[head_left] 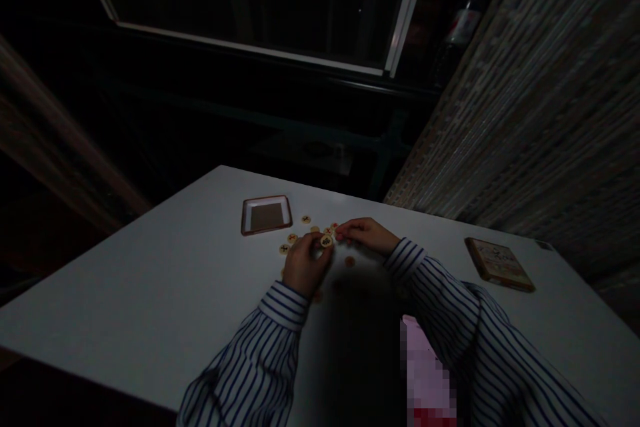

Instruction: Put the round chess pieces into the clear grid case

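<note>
Between the thumb and fingers of my left hand (306, 263) is a round wooden xiangqi piece (327, 241), its dark character facing up. My right hand (369, 235) is just to the right, fingertips pinched together against a pale piece (335, 230) at the edge of the cluster; the dim light blurs its outline. Loose pieces lie around my hands: a dark-marked one (306, 219) farther back, a red-marked one (293, 238) and another dark-marked one (285, 249) to the left. A reddish-brown disc (350, 261) rests below my right hand. My left hand partly covers several pieces.
All this is on a white table (165, 267). An open, shallow tray-like box part (267, 215) sits behind and left of the pieces. A flat printed box (499, 264) lies to the right. A beaded curtain (490, 127) hangs along the right side, with a bottle (464, 25) behind it.
</note>
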The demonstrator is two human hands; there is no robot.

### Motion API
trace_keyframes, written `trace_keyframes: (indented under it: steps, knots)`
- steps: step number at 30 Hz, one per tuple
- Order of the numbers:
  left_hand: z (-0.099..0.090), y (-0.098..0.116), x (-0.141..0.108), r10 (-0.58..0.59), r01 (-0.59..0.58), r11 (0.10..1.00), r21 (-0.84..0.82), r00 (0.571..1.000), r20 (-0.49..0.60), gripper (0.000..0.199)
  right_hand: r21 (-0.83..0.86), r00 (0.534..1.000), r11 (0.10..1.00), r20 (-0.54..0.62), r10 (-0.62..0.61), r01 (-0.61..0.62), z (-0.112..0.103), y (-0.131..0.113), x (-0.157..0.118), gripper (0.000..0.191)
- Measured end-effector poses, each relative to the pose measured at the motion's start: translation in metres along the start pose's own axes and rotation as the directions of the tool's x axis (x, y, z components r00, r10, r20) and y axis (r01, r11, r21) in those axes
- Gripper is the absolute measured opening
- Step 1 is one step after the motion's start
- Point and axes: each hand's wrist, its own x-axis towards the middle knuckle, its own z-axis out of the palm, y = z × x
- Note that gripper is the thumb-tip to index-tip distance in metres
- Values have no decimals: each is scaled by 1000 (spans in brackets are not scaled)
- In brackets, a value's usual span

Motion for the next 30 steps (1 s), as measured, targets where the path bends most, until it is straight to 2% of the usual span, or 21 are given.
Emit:
trace_keyframes:
  steps: [4, 7, 9, 15, 22, 27, 30]
  knots:
    - [2, 8, -1, -142, 144, 956, -257, 989, 27, 29, -24, 997, 1000, -81, 13, -15, -10, -7, -14, 26]
    - [3, 17, -3, -226, 254, 862, -439, 967, 116, 32, -1, 987, 1000, -161, 18, -18, -20, -12, -27, 28]
    - [2, 24, -4, -240, 303, 812, -498, 953, 187, 33, 3, 976, 1000, -216, 2, -1, -27, -14, -37, 29]
    - [1, 48, -7, -268, 359, 770, -527, 932, 243, 34, -67, 939, 997, -337, -67, 47, -47, -18, -69, 29]
    - [12, 61, -8, -254, 345, 798, -495, 936, 244, 33, -91, 911, 992, -396, -118, 89, -66, -13, -96, 30]
    - [22, 70, -8, -257, 394, 722, -569, 916, 308, 34, -141, 900, 986, -412, -143, 92, -73, -11, -111, 29]
    - [26, 78, -6, -287, 458, 658, -598, 887, 363, 37, -169, 895, 980, -412, -169, 107, -78, -7, -116, 28]
